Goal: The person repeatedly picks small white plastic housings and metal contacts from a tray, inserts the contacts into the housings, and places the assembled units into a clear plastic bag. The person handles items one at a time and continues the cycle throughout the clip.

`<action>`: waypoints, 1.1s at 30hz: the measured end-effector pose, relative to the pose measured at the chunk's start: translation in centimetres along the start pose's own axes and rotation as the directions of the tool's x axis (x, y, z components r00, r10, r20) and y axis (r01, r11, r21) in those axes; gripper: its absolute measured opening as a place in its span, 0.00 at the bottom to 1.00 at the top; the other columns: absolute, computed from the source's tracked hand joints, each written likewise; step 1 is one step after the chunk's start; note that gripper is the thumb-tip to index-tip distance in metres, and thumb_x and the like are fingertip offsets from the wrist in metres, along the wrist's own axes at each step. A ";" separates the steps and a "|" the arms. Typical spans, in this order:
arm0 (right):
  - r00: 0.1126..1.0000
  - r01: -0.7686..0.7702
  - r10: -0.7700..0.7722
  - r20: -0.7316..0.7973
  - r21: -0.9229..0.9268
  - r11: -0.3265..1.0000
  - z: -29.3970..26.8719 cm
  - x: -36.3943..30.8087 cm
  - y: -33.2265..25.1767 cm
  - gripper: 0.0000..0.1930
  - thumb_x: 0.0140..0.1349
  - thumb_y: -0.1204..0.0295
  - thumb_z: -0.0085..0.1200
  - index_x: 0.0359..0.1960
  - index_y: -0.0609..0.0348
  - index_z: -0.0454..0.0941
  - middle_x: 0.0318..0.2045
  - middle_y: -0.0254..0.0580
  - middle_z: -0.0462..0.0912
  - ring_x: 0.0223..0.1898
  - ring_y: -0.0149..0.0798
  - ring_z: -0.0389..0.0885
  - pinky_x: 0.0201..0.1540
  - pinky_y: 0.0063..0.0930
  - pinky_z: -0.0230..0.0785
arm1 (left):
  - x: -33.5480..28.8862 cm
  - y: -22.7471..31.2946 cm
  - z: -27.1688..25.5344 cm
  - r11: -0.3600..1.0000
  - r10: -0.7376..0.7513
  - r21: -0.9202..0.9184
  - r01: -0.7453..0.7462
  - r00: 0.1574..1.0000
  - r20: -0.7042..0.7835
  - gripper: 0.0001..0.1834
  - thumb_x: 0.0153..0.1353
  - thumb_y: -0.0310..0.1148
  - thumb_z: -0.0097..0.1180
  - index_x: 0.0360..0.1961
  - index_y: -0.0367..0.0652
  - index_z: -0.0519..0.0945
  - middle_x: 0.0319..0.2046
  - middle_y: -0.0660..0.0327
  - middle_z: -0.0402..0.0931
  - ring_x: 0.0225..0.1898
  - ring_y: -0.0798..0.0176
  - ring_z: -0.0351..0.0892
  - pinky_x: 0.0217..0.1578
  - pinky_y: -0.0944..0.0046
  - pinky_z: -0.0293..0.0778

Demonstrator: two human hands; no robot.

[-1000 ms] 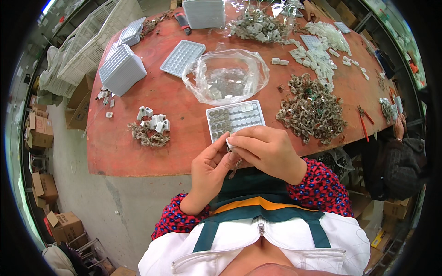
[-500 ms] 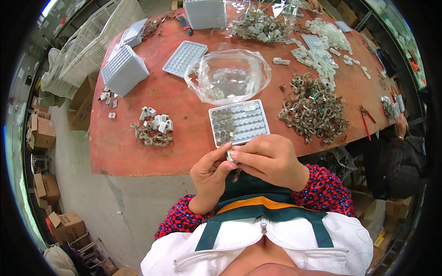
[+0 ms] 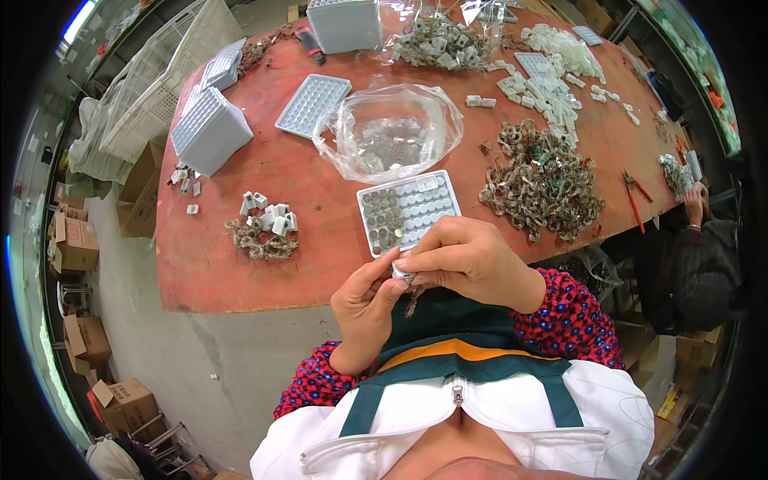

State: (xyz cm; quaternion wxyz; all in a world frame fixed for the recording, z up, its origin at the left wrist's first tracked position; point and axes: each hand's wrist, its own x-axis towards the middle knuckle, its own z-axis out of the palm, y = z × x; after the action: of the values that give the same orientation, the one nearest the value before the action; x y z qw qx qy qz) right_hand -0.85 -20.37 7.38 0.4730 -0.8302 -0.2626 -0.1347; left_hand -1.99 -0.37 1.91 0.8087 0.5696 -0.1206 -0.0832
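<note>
Above the table's near edge, a small white plastic case [image 3: 402, 274] is pinched between the fingertips of both my hands. My left hand [image 3: 362, 300] supports it from the left with thumb and forefinger. From the other side, my right hand [image 3: 470, 262] closes its thumb and fingers on it and hides part of it. A brownish wire strand [image 3: 413, 304] hangs below the case. Just beyond my fingers lies a white tray [image 3: 436, 216] with round pockets; silvery coin cells [image 3: 382, 210] fill its left part. One shinier cell [image 3: 398, 233] shows near its front.
Left of the tray sits a small heap of white cases with wire [image 3: 272, 236]. A clear plastic bag [image 3: 330, 148] stands behind it, and a tangled wire pile [image 3: 544, 184] lies to the right. Red-handled pliers [image 3: 635, 210] rest near another person's hand [image 3: 696, 202]. Stacked trays [image 3: 212, 132] stand left.
My right hand has shifted slightly on the white case, its fingers more bent over it. The whole view has shifted a little; the tray and piles keep their places.
</note>
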 end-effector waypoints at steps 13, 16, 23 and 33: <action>0.994 0.044 -0.057 -0.090 -0.144 0.989 0.8 -0.6 -0.8 0.07 0.55 0.70 0.69 0.35 0.53 0.86 0.30 0.33 0.84 0.29 0.39 0.83 0.30 0.32 0.75 | -0.9 -0.6 0.9 0.993 0.052 0.111 -0.041 0.993 -0.101 0.22 0.74 0.36 0.56 0.58 0.27 0.78 0.48 0.48 0.83 0.45 0.60 0.85 0.46 0.62 0.85; 0.990 0.078 -0.104 -0.100 -0.240 0.968 1.0 -0.8 -1.2 0.10 0.53 0.70 0.69 0.37 0.52 0.86 0.31 0.30 0.84 0.30 0.36 0.83 0.30 0.30 0.74 | -1.0 -0.7 1.0 0.998 0.022 0.067 -0.013 0.991 -0.130 0.22 0.73 0.37 0.57 0.58 0.27 0.78 0.47 0.49 0.83 0.44 0.61 0.85 0.45 0.65 0.84; 0.966 0.149 -0.222 -0.129 -0.425 0.893 1.8 -1.3 -1.7 0.14 0.49 0.71 0.67 0.41 0.52 0.86 0.34 0.27 0.84 0.32 0.30 0.83 0.32 0.27 0.74 | -0.7 -0.3 0.9 0.995 -0.078 -0.066 0.071 0.990 -0.121 0.24 0.70 0.42 0.62 0.56 0.30 0.79 0.41 0.58 0.84 0.37 0.70 0.83 0.37 0.72 0.80; 0.975 0.047 -0.115 -0.190 -0.329 0.943 2.6 -1.4 -1.7 0.14 0.50 0.71 0.69 0.41 0.49 0.84 0.30 0.28 0.80 0.32 0.36 0.82 0.33 0.30 0.75 | -0.2 -0.9 0.1 0.951 -0.155 -0.273 0.144 0.988 -0.019 0.26 0.64 0.47 0.67 0.49 0.33 0.78 0.41 0.58 0.83 0.37 0.70 0.82 0.34 0.74 0.77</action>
State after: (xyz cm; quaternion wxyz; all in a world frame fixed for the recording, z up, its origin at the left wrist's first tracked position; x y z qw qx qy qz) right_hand -3.01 -17.88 6.65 0.3499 -0.8661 -0.2206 -0.2806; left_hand -2.23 -0.75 1.07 0.8727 0.4626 -0.0482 -0.1483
